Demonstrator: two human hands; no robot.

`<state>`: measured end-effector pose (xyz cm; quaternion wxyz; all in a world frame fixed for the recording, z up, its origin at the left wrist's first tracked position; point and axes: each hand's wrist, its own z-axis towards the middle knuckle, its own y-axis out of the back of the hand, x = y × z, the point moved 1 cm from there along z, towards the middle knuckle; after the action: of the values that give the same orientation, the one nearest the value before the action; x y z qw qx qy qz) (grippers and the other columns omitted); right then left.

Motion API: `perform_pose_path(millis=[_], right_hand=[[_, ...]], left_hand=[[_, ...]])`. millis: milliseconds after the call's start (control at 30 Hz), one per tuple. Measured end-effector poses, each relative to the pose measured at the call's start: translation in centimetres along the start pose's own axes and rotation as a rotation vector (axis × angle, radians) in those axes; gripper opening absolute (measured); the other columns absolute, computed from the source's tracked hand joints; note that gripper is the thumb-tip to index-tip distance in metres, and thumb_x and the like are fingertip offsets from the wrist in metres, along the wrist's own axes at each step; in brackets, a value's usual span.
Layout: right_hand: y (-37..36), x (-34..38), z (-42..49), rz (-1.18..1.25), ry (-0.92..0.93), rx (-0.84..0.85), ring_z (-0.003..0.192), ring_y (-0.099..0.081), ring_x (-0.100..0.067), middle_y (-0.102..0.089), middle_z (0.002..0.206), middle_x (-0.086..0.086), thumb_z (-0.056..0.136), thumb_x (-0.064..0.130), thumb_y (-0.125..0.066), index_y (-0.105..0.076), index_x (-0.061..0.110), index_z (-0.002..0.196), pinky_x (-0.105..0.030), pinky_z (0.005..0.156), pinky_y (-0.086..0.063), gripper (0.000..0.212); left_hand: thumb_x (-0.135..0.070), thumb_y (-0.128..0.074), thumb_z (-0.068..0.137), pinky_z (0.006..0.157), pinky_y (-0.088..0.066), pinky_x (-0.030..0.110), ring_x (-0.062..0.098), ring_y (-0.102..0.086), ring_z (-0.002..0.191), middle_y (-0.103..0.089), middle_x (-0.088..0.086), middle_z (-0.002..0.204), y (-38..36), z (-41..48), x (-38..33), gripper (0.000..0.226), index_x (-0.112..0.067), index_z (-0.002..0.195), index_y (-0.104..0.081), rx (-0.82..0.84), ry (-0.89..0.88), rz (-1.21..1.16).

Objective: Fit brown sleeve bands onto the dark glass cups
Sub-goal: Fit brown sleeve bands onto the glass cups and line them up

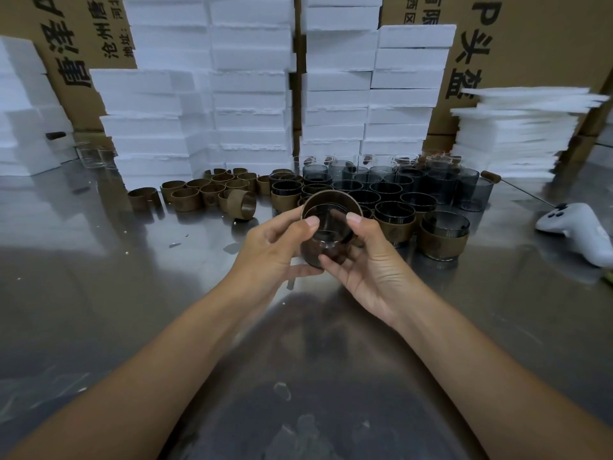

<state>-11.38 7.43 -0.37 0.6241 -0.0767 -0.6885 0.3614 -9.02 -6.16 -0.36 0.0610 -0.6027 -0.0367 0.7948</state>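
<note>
Gripping cup [326, 232]: left hand [272, 250], right hand [373, 265]

Glossy steel table [99, 277], matt foam blocks [252, 81]

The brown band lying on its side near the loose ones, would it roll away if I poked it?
Probably yes: the brown band is a round ring tipped on its curved side, on a smooth shiny table, so a poke may roll it. It looks thin and hollow, so likely light and a bit squashy.
</note>
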Motion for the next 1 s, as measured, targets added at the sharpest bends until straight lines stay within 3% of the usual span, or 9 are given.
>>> perform_pose_path(millis=[100,333,500,767,900,1000], right_hand=[[0.02,0.06,-0.02,0.000,-0.005,-0.027,0.070,-0.073,-0.017,-0.074,0.076,-0.008,0.056,0.032,-0.070,-0.072,0.016,0.080,-0.022,0.054,-0.055,0.030],[-0.19,0.22,-0.17,-0.009,0.009,-0.018,0.069,-0.073,-0.015,-0.074,0.074,-0.004,0.057,0.041,-0.070,-0.067,0.013,0.094,-0.020,0.052,-0.054,0.046],[-0.14,0.24,-0.15,-0.009,0.012,-0.016,0.070,-0.073,-0.014,-0.075,0.075,-0.003,0.059,0.043,-0.069,-0.066,0.014,0.098,-0.020,0.053,-0.054,0.049],[-0.14,0.20,-0.01,-0.014,-0.004,-0.042,0.072,-0.073,-0.014,-0.075,0.080,-0.004,0.060,0.044,-0.069,-0.066,0.016,0.094,-0.022,0.054,-0.054,0.044],[-0.01,0.08,0.30,-0.009,-0.046,-0.005,0.087,-0.073,-0.019,-0.076,0.091,-0.010,0.055,0.052,-0.071,-0.065,0.008,0.104,-0.026,0.064,-0.058,0.066],[0.31,0.40,0.42,-0.088,-0.095,0.038,0.092,-0.072,-0.018,-0.076,0.094,-0.007,0.056,0.060,-0.067,-0.067,0.009,0.103,-0.030,0.070,-0.059,0.069]], left_hand=[[-0.029,-0.057,0.091,0.071,-0.057,0.034,0.021,-0.070,0.093,-0.073,0.006,0.103,-0.06,-0.08,0.03,0.020,-0.026,0.103,-0.072,0.005,-0.004,-0.008],[-0.042,-0.060,0.083,0.069,-0.057,0.032,0.019,-0.071,0.089,-0.074,0.001,0.098,-0.19,0.03,-0.17,0.022,-0.032,0.098,-0.074,-0.001,-0.008,0.022],[-0.051,-0.062,0.076,0.068,-0.057,0.032,0.018,-0.071,0.089,-0.074,-0.002,0.097,-0.07,0.13,-0.19,0.030,-0.033,0.096,-0.074,-0.003,-0.019,0.030],[-0.039,-0.057,0.086,0.070,-0.057,0.031,0.017,-0.070,0.095,-0.074,0.000,0.100,0.11,0.20,-0.16,0.023,-0.031,0.098,-0.075,-0.017,-0.016,-0.003],[-0.034,-0.061,0.084,0.070,-0.056,0.029,0.020,-0.069,0.099,-0.073,0.003,0.106,0.46,0.36,0.14,0.031,-0.023,0.111,-0.070,-0.034,-0.035,-0.041],[-0.031,-0.066,0.078,0.074,-0.055,0.029,0.022,-0.066,0.107,-0.068,0.008,0.117,0.55,0.64,0.31,0.058,-0.010,0.131,-0.054,-0.057,0.004,-0.093]])
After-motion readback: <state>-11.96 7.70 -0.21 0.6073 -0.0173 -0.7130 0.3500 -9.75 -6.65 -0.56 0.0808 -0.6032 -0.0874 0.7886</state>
